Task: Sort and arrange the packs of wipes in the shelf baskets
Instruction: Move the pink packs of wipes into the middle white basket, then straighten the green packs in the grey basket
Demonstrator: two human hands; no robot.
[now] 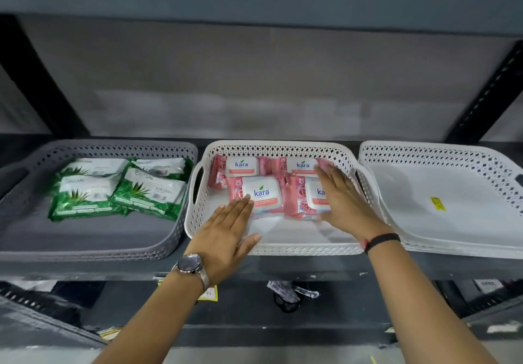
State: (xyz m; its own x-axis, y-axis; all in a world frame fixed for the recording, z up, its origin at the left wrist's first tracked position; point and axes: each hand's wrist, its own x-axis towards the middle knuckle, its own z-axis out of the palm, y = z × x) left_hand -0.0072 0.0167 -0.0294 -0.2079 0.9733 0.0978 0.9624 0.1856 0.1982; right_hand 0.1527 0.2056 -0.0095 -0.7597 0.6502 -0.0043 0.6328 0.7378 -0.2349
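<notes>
Three baskets stand side by side on the shelf. The grey basket (181, 222) on the left holds several green aloe wipe packs (85, 196). In the white middle basket (195, 213) lie several pink Kara wipe packs (261, 191), set in two rows. My left hand (226, 233) is flat with fingers together, its fingertips touching the near left pink pack. My right hand (343, 199) lies flat over the right pink packs (297, 202), fingers stretched toward the back row. Neither hand grips anything. The white basket (418, 154) on the right has no packs in it.
A yellow sticker (437, 203) sits on the right basket's floor. Black slotted shelf posts (489, 92) slant at both sides, and a grey wall lies behind. Below the shelf edge I see a lower shelf with dark items and a crumpled wrapper (288, 290).
</notes>
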